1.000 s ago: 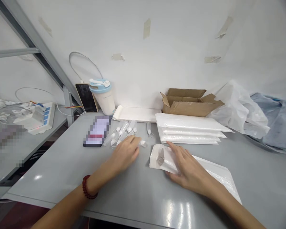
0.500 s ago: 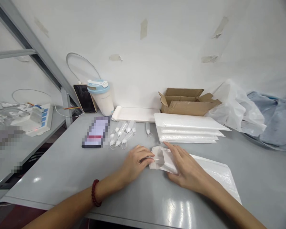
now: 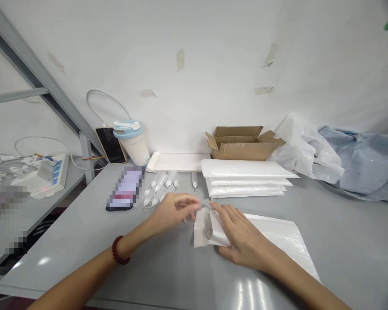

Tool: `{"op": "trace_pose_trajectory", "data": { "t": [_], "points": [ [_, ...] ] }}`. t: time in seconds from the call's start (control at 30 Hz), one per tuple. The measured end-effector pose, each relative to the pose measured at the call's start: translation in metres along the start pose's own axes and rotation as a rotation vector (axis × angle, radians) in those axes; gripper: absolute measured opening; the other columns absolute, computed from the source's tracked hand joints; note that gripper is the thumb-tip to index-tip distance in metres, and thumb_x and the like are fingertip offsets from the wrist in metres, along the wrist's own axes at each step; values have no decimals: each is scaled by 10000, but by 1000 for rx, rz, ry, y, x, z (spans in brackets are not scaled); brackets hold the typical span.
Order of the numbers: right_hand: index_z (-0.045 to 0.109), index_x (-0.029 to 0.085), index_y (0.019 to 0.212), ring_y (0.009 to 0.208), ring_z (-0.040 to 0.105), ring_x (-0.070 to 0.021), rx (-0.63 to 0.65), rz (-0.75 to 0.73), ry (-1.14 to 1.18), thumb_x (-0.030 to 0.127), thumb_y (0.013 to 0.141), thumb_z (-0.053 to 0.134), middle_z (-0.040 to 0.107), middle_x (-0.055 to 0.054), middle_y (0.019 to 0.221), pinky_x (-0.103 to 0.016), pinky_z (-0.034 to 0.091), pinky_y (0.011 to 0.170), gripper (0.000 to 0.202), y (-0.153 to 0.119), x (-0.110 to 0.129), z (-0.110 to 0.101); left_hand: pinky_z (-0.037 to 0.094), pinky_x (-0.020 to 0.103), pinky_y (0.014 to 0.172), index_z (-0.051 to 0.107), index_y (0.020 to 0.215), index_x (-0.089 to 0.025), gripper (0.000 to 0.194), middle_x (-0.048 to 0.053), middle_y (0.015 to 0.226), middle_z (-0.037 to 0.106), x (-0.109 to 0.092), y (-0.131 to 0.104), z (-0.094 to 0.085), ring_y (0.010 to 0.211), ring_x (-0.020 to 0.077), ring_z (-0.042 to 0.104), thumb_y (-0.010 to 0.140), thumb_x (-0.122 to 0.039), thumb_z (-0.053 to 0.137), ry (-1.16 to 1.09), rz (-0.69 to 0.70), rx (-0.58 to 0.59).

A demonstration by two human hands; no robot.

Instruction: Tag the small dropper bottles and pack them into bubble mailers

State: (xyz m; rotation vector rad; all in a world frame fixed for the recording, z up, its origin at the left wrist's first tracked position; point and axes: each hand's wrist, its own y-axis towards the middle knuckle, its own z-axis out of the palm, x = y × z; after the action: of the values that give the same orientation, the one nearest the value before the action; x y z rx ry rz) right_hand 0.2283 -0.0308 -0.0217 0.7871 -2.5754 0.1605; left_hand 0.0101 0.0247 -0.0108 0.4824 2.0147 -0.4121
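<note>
A white bubble mailer (image 3: 278, 228) lies on the grey table, its mouth pointing left and gaping, with the flap (image 3: 200, 230) folded out. My right hand (image 3: 242, 234) grips it near the mouth, thumb along the near edge and fingers over the far edge. My left hand (image 3: 176, 211) hovers just left of the flap, fingers curved, thumb apart and nothing visible between them; its fingertips are blurred. Behind my left hand lie several small clear plastic tubes (image 3: 160, 183) with white caps and string loops. One similar tube (image 3: 194, 180) lies apart to their right.
A stack of white mailers (image 3: 245, 170) stands behind my right hand. Further back are an open cardboard box (image 3: 242, 150), a white plastic bag (image 3: 305, 148) and a flat white packet (image 3: 181, 162). A cup (image 3: 134, 144), two phones (image 3: 112, 146) and a power strip (image 3: 56, 174) are leftward.
My left hand has come off the mailer's mouth and moved slightly left. The mouth gapes wider, with the flap spread leftward. My right hand stays on the mailer. The camera view has shifted.
</note>
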Motion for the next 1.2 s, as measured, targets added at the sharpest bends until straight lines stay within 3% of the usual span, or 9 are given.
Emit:
{"op": "trace_pose_trajectory", "data": {
  "t": [0.03,0.1,0.3,0.47,0.6,0.77,0.93,1.07,1.2],
  "points": [
    [211,125,1411,1093,443,-298,0,1,-5,177,648,524,487,-149,1179,-476,383,923,826,0,0,0,462,254,561,665,922,-150,290,46,726,689,0,6,-5,601,152,610,845,-386,514,118,-20,-140],
    [222,133,1412,1087,440,-298,-1,0,-19,204,657,544,485,-145,1182,-474,380,918,824,1,1,-1,452,289,622,662,833,-139,316,65,710,678,3,21,-7,656,189,614,822,-426,530,383,-28,-254],
    [214,120,1430,1067,423,-312,72,48,-66,425,648,672,466,-158,1210,-489,368,906,956,-2,-4,-9,392,301,603,630,739,-129,293,102,694,661,13,51,5,672,224,610,839,-328,440,619,-114,-258],
    [231,160,1431,1062,427,-303,114,105,-68,367,670,660,452,-146,1229,-489,371,907,898,-6,-8,-18,376,254,551,570,656,-146,175,25,574,585,12,35,-11,572,156,547,765,-214,452,450,-110,-276],
    [197,199,1447,1081,432,-294,99,105,-29,293,711,610,464,-128,1212,-481,380,915,849,-7,-12,-20,345,211,451,551,734,-161,219,-52,508,487,2,-5,-40,421,91,433,807,-357,488,134,-206,-140],
    [236,215,1428,1107,431,-288,29,78,-10,215,746,540,478,-123,1194,-468,392,920,746,-4,-14,-18,364,197,471,580,759,-163,265,-44,521,507,-5,-36,-60,449,81,438,834,-406,505,110,-193,173],
    [313,211,1385,1061,452,-283,37,20,5,229,733,566,485,-118,1152,-458,411,902,700,-3,-13,-15,359,202,508,582,786,-170,228,-32,562,547,-2,-19,-30,499,96,478,864,-349,466,257,-24,269],
    [310,202,1385,1034,464,-255,2,-5,34,156,709,545,485,-102,1108,-414,423,895,717,-3,-12,-13,323,227,544,567,742,-170,220,-17,598,553,0,-2,4,551,115,480,882,-272,432,448,139,195],
    [326,187,1366,1046,460,-256,-28,-17,27,118,694,528,482,-108,1115,-413,423,902,705,-3,-12,-13,322,233,571,548,781,-176,205,-15,637,552,4,-1,10,582,123,483,903,-251,401,470,192,212]
  ]
}}
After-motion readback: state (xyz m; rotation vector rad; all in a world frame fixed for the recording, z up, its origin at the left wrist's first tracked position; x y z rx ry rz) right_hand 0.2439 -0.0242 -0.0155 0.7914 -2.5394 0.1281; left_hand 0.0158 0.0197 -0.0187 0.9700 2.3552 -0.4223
